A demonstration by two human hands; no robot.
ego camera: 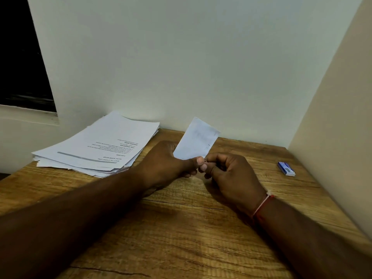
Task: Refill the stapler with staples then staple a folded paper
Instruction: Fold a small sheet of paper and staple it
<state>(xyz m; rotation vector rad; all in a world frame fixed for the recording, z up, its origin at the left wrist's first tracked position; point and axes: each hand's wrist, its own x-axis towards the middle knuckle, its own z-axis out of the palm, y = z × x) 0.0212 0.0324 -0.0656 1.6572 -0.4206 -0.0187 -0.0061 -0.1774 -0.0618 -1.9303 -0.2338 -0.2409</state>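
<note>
A small folded white paper point(196, 139) stands tilted above the middle of the wooden desk point(181, 228). My left hand point(167, 162) holds its lower edge, thumb pressed on the front. My right hand point(227, 174) is curled right beside it, thumb and fingertips pinched at the paper's lower right corner, touching my left thumb. A small blue and white staple box point(286, 168) lies closed on the desk at the far right, apart from both hands. No stapler is in view.
A loose stack of printed sheets point(98, 146) lies at the desk's back left, overhanging the edge. A pale wall runs along the back, a side panel point(332, 127) closes the right, and a dark window point(20, 57) is at upper left.
</note>
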